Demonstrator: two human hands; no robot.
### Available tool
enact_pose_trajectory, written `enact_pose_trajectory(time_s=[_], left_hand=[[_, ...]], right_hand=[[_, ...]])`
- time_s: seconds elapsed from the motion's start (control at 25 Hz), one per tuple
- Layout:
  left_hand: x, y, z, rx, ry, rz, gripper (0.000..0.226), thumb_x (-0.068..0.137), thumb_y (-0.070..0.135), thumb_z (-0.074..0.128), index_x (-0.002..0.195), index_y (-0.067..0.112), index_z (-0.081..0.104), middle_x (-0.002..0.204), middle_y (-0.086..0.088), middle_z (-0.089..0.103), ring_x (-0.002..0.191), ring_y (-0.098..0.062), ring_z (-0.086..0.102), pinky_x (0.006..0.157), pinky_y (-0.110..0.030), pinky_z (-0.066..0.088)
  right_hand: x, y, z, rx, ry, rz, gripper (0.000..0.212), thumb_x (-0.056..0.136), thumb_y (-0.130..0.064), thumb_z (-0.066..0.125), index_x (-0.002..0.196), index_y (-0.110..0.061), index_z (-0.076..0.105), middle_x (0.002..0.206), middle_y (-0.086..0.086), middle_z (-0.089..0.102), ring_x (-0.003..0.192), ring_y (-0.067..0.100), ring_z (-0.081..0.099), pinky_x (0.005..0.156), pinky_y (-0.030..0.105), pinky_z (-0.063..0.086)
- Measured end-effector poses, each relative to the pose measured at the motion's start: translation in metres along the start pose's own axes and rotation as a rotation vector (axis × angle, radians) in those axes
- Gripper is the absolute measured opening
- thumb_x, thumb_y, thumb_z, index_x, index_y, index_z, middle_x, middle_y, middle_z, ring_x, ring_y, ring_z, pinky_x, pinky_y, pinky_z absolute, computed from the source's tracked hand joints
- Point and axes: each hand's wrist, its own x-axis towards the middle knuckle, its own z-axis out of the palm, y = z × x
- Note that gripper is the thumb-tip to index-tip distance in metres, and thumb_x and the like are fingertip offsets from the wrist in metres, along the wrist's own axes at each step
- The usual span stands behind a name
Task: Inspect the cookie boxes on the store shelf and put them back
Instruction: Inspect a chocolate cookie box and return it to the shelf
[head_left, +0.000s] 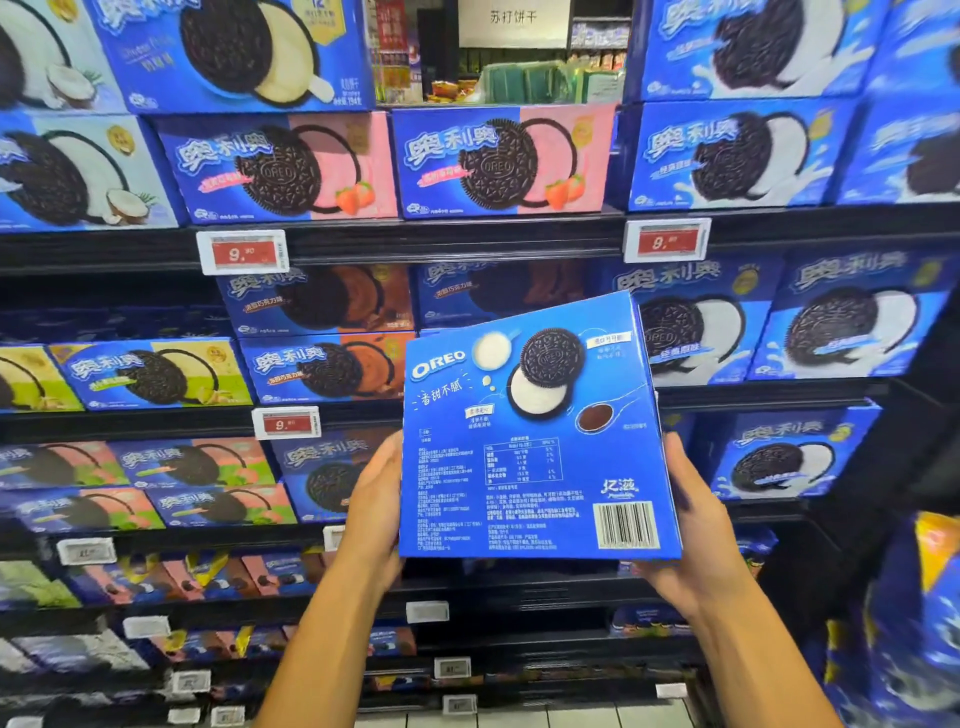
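Shelves (415, 244) of cookie boxes fill the background; my left hand (375, 512) and right hand (693, 525) grip the blue box (535, 431) by its sides, back panel facing me; I should hold it level, reading label and barcode before reshelving.

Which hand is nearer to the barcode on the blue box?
Right. The right hand grips the box edge just beside the barcode at the lower right corner. The left hand holds the opposite edge, across the box's width.
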Motion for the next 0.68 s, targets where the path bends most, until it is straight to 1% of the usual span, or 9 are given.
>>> enact_pose_trajectory(time_s=[0.08, 0.16, 0.24, 0.28, 0.36, 0.4, 0.44, 0.56, 0.68], left_hand=[[-0.001, 0.001, 0.012, 0.112, 0.105, 0.059, 0.014, 0.099, 0.014, 0.056, 0.111, 0.013, 0.065, 0.112, -0.013, 0.073, 0.088, -0.024, 0.070, 0.068, -0.035, 0.057], [-0.012, 0.005, 0.027, 0.185, 0.178, 0.209, 0.020, 0.099, 0.004, 0.051, 0.103, 0.017, 0.066, 0.107, -0.005, 0.070, 0.089, -0.016, 0.064, 0.066, -0.021, 0.053], [-0.030, 0.007, 0.045, 0.207, 0.077, 0.321, 0.017, 0.092, 0.011, 0.059, 0.102, 0.021, 0.068, 0.101, 0.008, 0.072, 0.095, -0.009, 0.064, 0.073, -0.015, 0.052], [-0.041, 0.004, 0.055, 0.215, -0.052, 0.313, 0.021, 0.086, 0.025, 0.063, 0.107, 0.022, 0.069, 0.104, 0.012, 0.073, 0.100, -0.005, 0.065, 0.081, -0.019, 0.053], [-0.058, -0.004, 0.081, 0.263, -0.312, 0.163, 0.052, 0.077, 0.053, 0.063, 0.122, 0.025, 0.065, 0.122, 0.012, 0.069, 0.114, -0.004, 0.063, 0.097, -0.035, 0.051], [-0.064, -0.010, 0.093, 0.282, -0.404, 0.087, 0.058, 0.078, 0.059, 0.061, 0.127, 0.026, 0.061, 0.126, 0.011, 0.068, 0.118, -0.008, 0.063, 0.099, -0.038, 0.052], [-0.067, -0.015, 0.101, 0.271, -0.457, 0.043, 0.057, 0.082, 0.060, 0.060, 0.129, 0.027, 0.058, 0.125, 0.010, 0.068, 0.116, -0.010, 0.064, 0.095, -0.035, 0.054], [-0.064, -0.025, 0.109, 0.217, -0.397, 0.034, 0.051, 0.089, 0.055, 0.061, 0.127, 0.022, 0.057, 0.120, 0.006, 0.072, 0.110, -0.013, 0.069, 0.085, -0.025, 0.056], [-0.047, -0.029, 0.102, 0.114, -0.319, 0.011, 0.046, 0.088, 0.043, 0.058, 0.124, 0.015, 0.061, 0.121, -0.005, 0.072, 0.107, -0.020, 0.070, 0.083, -0.031, 0.058]], right_hand=[[-0.006, -0.009, -0.005, -0.046, 0.012, -0.035, 0.048, 0.085, -0.055, 0.051, 0.107, -0.023, 0.078, 0.115, 0.009, 0.076, 0.099, 0.025, 0.075, 0.064, 0.035, 0.062], [-0.013, -0.015, -0.009, -0.133, 0.003, -0.093, 0.046, 0.091, -0.054, 0.052, 0.117, -0.021, 0.072, 0.119, 0.011, 0.074, 0.104, 0.028, 0.073, 0.068, 0.036, 0.062], [-0.020, -0.016, -0.009, -0.280, -0.022, -0.197, 0.040, 0.098, -0.054, 0.051, 0.119, -0.026, 0.070, 0.120, 0.006, 0.074, 0.107, 0.025, 0.072, 0.074, 0.032, 0.061], [-0.022, -0.015, -0.006, -0.368, -0.028, -0.256, 0.037, 0.097, -0.055, 0.050, 0.117, -0.031, 0.070, 0.119, 0.001, 0.074, 0.107, 0.020, 0.072, 0.076, 0.028, 0.059], [-0.028, -0.011, 0.000, -0.517, -0.012, -0.358, 0.030, 0.094, -0.051, 0.052, 0.119, -0.044, 0.068, 0.118, -0.013, 0.073, 0.107, 0.006, 0.070, 0.082, 0.018, 0.054], [-0.030, -0.007, 0.003, -0.567, -0.010, -0.389, 0.028, 0.094, -0.048, 0.053, 0.119, -0.051, 0.066, 0.119, -0.020, 0.071, 0.108, -0.001, 0.067, 0.084, 0.014, 0.052], [-0.031, -0.001, 0.003, -0.608, -0.013, -0.394, 0.030, 0.093, -0.049, 0.054, 0.121, -0.058, 0.062, 0.122, -0.027, 0.068, 0.111, -0.006, 0.064, 0.089, 0.015, 0.051], [-0.031, 0.016, -0.001, -0.737, 0.002, -0.316, 0.047, 0.084, -0.070, 0.048, 0.131, -0.065, 0.048, 0.140, -0.037, 0.050, 0.130, -0.011, 0.047, 0.111, 0.029, 0.042], [-0.026, 0.020, -0.009, -0.818, -0.030, -0.294, 0.036, 0.089, -0.066, 0.040, 0.125, -0.068, 0.037, 0.140, -0.052, 0.029, 0.138, -0.022, 0.024, 0.120, 0.018, 0.020]])
